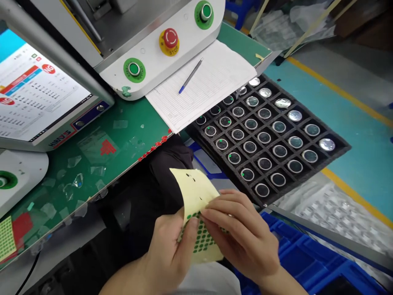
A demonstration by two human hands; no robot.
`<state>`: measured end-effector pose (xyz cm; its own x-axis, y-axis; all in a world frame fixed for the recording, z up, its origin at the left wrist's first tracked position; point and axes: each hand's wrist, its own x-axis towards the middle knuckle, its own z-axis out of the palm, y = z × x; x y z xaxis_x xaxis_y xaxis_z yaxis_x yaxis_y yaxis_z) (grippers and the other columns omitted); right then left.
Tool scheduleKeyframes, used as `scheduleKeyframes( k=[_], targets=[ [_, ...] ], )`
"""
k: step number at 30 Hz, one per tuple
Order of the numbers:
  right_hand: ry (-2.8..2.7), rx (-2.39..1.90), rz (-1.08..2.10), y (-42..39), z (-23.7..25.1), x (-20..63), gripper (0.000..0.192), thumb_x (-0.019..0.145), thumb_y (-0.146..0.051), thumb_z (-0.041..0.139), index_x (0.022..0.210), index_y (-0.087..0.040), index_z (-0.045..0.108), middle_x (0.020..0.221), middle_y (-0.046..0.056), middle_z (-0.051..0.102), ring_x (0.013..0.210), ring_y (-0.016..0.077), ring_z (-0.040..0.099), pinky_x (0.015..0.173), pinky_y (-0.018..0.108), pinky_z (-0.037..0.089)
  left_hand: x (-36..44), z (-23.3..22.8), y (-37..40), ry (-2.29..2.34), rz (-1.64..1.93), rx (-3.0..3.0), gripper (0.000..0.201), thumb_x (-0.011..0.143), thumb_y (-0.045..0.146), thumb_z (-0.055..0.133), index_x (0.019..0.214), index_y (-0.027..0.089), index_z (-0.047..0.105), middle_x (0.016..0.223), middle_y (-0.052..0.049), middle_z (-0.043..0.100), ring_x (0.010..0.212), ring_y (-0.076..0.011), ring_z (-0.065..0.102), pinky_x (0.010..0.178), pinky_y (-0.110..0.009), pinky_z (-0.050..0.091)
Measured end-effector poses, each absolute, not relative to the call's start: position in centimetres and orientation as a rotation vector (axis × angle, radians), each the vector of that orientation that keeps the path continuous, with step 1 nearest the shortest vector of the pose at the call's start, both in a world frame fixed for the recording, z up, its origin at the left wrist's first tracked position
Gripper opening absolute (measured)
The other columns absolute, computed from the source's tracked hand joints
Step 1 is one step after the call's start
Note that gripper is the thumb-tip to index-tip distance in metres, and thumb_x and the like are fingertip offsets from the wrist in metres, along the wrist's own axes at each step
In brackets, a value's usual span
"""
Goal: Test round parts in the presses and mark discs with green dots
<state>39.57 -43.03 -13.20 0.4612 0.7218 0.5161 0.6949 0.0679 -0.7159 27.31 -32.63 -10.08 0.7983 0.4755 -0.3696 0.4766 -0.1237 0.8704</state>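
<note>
Our left hand (168,250) pinches the yellow sticker sheet (196,196) from below; our right hand (242,233) closes its fingertips on the sheet's green dots (201,239); beyond the right hand, the black tray (334,153) holds round parts; farther left, the green bench (135,131).

Near the bottom, both hands hold a pale yellow sticker sheet (196,196) of green dots: the left hand (168,254) grips its near-left edge, the right hand (242,233) pinches at the dots. Just beyond, to the right, a black foam tray (337,149) holds round discs in compartments. On the green worktop (135,127) far left stand a monitor (39,94) and a white machine (181,45) with buttons; a pen (190,76) lies on a paper form (221,78).
</note>
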Motion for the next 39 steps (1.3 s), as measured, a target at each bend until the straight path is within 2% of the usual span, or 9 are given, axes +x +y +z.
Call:
scheduleKeyframes(
  k=[4, 10, 21, 26, 29, 32, 34, 37, 39],
  targets=[
    [-1.265, -1.658, 0.044, -43.5, -13.1, 39.2, 0.012, 0.083, -0.003, 0.067, 0.091, -0.012, 0.068, 0.083, 0.005, 0.069, 0.079, 0.0150, 0.061, 0.084, 0.037, 0.054, 27.0, -9.7, -32.7, 0.615, 0.089, 1.937, 0.033, 0.098, 0.017, 0.041, 0.068, 0.018, 0.054, 0.058, 0.001, 0.055, 0.045, -0.0084, 0.042, 0.050, -0.021, 0.035],
    [-1.313, -1.711, -0.003, -44.0, -12.8, 38.7, 0.010, 0.085, -0.007, 0.066, 0.093, -0.013, 0.068, 0.082, 0.004, 0.072, 0.080, 0.0157, 0.064, 0.087, 0.038, 0.052, 27.3, -9.5, -32.5, 0.477, 0.189, 1.897, 0.030, 0.094, 0.008, 0.038, 0.066, 0.018, 0.043, 0.057, 0.004, 0.043, 0.048, -0.0069, 0.039, 0.047, -0.021, 0.030],
    [-1.300, -1.739, -0.017, -44.1, -12.9, 38.3, 0.009, 0.088, -0.008, 0.063, 0.092, -0.015, 0.066, 0.083, 0.003, 0.070, 0.083, 0.0155, 0.066, 0.092, 0.039, 0.050, 27.2, -9.1, -32.2, 0.458, 0.171, 1.892, 0.029, 0.093, 0.007, 0.038, 0.066, 0.017, 0.043, 0.056, 0.005, 0.039, 0.048, -0.0068, 0.038, 0.047, -0.021, 0.031],
    [-1.283, -1.733, -0.076, -44.1, -12.8, 37.9, 0.009, 0.089, -0.007, 0.060, 0.090, -0.015, 0.064, 0.086, 0.003, 0.067, 0.087, 0.0158, 0.064, 0.095, 0.040, 0.049, 27.2, -9.4, -32.5, 0.375, 0.245, 1.976, 0.025, 0.088, 0.001, 0.039, 0.072, 0.015, 0.051, 0.060, 0.001, 0.050, 0.050, -0.0088, 0.048, 0.051, -0.021, 0.038],
    [-1.217, -1.726, -0.074, -45.4, -13.2, 38.4, 0.013, 0.090, -0.010, 0.056, 0.081, -0.018, 0.061, 0.080, 0.001, 0.063, 0.083, 0.0162, 0.064, 0.096, 0.042, 0.048, 27.1, -9.9, -32.7, 0.354, 0.288, 2.018, 0.025, 0.086, -0.001, 0.040, 0.073, 0.016, 0.052, 0.060, 0.001, 0.052, 0.050, -0.0095, 0.051, 0.052, -0.021, 0.039],
    [-0.882, -1.896, -0.213, -48.1, -15.7, 40.9, 0.014, 0.091, -0.017, 0.056, 0.078, -0.021, 0.057, 0.079, -0.001, 0.060, 0.077, 0.0165, 0.063, 0.087, 0.042, 0.051, 27.0, -10.5, -32.5, 0.412, 0.333, 2.100, 0.030, 0.087, 0.000, 0.041, 0.064, 0.019, 0.044, 0.052, 0.004, 0.042, 0.042, -0.0080, 0.042, 0.044, -0.021, 0.032],
    [-0.672, -2.062, -0.290, -50.3, -18.8, 43.5, 0.010, 0.091, -0.023, 0.059, 0.080, -0.021, 0.058, 0.083, 0.000, 0.061, 0.077, 0.0167, 0.062, 0.075, 0.036, 0.051, 27.1, -10.9, -32.2, 0.473, 0.314, 2.134, 0.032, 0.087, 0.001, 0.042, 0.062, 0.020, 0.042, 0.049, 0.005, 0.040, 0.039, -0.0075, 0.040, 0.041, -0.020, 0.029],
    [-0.631, -2.251, -0.087, -53.9, -24.1, 46.7, 0.028, 0.094, -0.039, 0.056, 0.076, -0.018, 0.059, 0.066, -0.001, 0.057, 0.057, 0.0122, 0.054, 0.055, 0.027, 0.045, 27.3, -11.5, -31.9, 0.521, 0.256, 2.131, 0.031, 0.090, 0.004, 0.041, 0.063, 0.019, 0.045, 0.048, 0.005, 0.044, 0.037, -0.0074, 0.042, 0.038, -0.019, 0.029],
    [-0.587, -2.332, 0.049, -55.8, -27.2, 47.4, 0.037, 0.096, -0.046, 0.052, 0.077, -0.016, 0.058, 0.060, -0.005, 0.053, 0.049, 0.0084, 0.048, 0.049, 0.022, 0.042, 27.6, -11.8, -31.8, 0.528, 0.246, 2.126, 0.032, 0.091, 0.007, 0.041, 0.062, 0.019, 0.045, 0.046, 0.005, 0.043, 0.035, -0.0073, 0.040, 0.036, -0.019, 0.028]
  ],
)
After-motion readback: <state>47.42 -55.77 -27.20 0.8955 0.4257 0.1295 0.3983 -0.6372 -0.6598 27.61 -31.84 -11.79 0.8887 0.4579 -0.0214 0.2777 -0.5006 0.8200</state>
